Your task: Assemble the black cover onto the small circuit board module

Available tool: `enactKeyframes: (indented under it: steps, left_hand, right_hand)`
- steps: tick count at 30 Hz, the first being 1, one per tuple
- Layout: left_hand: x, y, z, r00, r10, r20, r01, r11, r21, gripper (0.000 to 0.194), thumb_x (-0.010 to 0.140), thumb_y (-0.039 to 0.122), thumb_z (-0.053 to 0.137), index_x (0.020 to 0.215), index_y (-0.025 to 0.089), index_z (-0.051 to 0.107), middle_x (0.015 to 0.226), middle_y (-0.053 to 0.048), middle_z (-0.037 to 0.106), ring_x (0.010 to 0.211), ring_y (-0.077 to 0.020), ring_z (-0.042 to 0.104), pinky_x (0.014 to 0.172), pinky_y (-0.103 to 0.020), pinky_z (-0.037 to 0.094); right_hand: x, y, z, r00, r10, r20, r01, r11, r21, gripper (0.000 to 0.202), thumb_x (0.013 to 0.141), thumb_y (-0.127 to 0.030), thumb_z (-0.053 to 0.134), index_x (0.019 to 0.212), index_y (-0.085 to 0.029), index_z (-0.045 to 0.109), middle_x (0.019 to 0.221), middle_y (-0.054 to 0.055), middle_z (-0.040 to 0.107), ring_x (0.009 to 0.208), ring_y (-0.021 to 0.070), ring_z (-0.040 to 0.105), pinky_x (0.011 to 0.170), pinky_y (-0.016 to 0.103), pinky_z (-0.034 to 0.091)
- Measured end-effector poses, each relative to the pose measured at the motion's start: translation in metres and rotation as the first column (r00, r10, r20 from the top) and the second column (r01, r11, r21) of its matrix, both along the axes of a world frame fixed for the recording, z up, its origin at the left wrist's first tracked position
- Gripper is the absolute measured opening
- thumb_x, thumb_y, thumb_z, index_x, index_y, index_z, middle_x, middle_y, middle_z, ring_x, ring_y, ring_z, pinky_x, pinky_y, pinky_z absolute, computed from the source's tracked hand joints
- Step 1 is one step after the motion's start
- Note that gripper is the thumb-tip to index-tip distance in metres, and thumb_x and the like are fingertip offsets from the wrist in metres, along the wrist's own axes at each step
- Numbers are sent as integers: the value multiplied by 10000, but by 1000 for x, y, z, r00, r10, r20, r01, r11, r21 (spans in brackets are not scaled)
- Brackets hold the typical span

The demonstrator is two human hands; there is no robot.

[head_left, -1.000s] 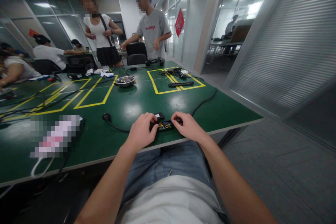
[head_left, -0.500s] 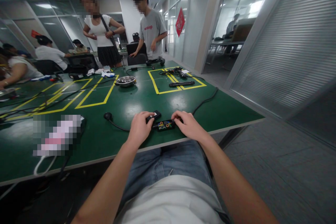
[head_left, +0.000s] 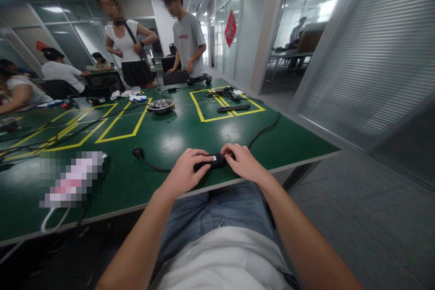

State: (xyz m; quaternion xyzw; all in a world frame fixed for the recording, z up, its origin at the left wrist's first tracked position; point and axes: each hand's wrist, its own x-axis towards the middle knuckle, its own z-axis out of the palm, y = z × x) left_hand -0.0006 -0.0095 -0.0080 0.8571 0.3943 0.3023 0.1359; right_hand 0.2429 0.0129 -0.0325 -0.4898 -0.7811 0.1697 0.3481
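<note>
A black power adapter (head_left: 221,164) lies near the table's front edge, its black cover (head_left: 217,156) with a white label now over the circuit board. The board is hidden. My left hand (head_left: 185,170) grips the cover from the left, fingers across its top and thumb along the near side. At the adapter's right end, my right hand (head_left: 243,161) is closed with thumb and fingers pinched around the end where the cord emerges. One black cord (head_left: 261,133) runs off to the right. Another, on the left, ends in a round plug (head_left: 137,152).
On the green table (head_left: 183,133) are a metal bowl (head_left: 161,106), a long black bar (head_left: 234,108) and tangled cables (head_left: 220,93) within yellow tape. A blurred pink-and-white item (head_left: 73,179) lies at left. Two people (head_left: 188,36) stand across the table.
My left hand has brought the cover from beside the adapter to the right, onto its open housing, covering the circuit board. My right hand has stayed at the adapter's right end.
</note>
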Motion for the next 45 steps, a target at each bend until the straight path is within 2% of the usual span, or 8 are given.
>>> enactKeyframes:
  steps: [13, 23, 25, 28, 31, 36, 40, 45]
  left_hand:
    - [3, -1, 1, 1000, -7, -29, 7, 1000, 8, 246, 1012, 241, 710, 1237, 259, 808, 1237, -86, 810, 1157, -272, 701, 1068, -445, 570]
    - [3, -1, -2, 997, 75, 23, -73, 996, -49, 319, 962, 218, 716, 1280, 241, 703, 1210, -79, 786, 1122, -256, 715, 1043, -416, 585]
    - [2, 1, -3, 991, 112, 72, -108, 993, -51, 274, 971, 222, 700, 1243, 246, 693, 1197, -72, 783, 1107, -250, 717, 1021, -404, 585]
    - [1, 7, -6, 956, 266, 123, -266, 964, -14, 173, 980, 220, 679, 1151, 243, 686, 1174, -66, 781, 1115, -260, 709, 1011, -416, 575]
    - [0, 13, -9, 922, 382, 69, -382, 924, -11, 95, 971, 203, 679, 1055, 244, 693, 1100, -63, 791, 1083, -285, 714, 994, -445, 573]
    - [0, 8, -5, 934, 357, 5, -356, 930, 95, 95, 982, 209, 642, 929, 231, 717, 1194, -106, 774, 1168, -310, 696, 1068, -476, 540]
    - [2, -4, 1, 950, 285, -129, -275, 957, 94, 79, 963, 250, 658, 893, 236, 692, 953, -75, 746, 939, -283, 705, 852, -402, 559]
    - [5, -8, 5, 933, 299, -201, -305, 952, 1, 89, 981, 259, 656, 895, 238, 670, 851, -41, 726, 812, -259, 691, 715, -342, 463]
  right_hand:
    - [1, 1, 0, 1000, 7, -20, -7, 1000, 7, 149, 950, -138, 585, 1009, -237, 681, 926, 31, 756, 906, 224, 697, 897, 368, 469]
    - [2, 2, -4, 999, 14, -51, -13, 1000, 25, 123, 947, -156, 598, 1002, -239, 670, 925, 27, 759, 901, 222, 700, 891, 365, 477]
    - [2, 2, -4, 998, 15, -57, -14, 1000, 20, 123, 945, -156, 600, 1002, -241, 668, 925, 26, 760, 904, 222, 703, 896, 367, 479]
    - [2, 1, -2, 999, 13, -50, -13, 1000, 2, 120, 938, -152, 599, 980, -241, 668, 909, 23, 750, 895, 223, 699, 878, 360, 475]
    - [1, 0, 2, 1000, 18, -12, -18, 1000, -4, 77, 936, -176, 627, 919, -238, 670, 878, 20, 734, 874, 221, 680, 845, 349, 457]
    - [0, -5, 7, 999, 25, 35, -25, 1000, 4, 68, 895, -175, 705, 895, -234, 671, 886, 24, 729, 883, 230, 668, 840, 352, 442]
    - [-1, -7, 7, 1000, 25, 16, -25, 1000, 13, 85, 900, -152, 705, 896, -231, 674, 907, 26, 738, 876, 222, 674, 833, 344, 444]
    - [-2, -8, 5, 999, 24, -23, -23, 999, 40, 83, 905, -149, 716, 887, -225, 688, 904, 25, 736, 844, 207, 661, 803, 329, 444]
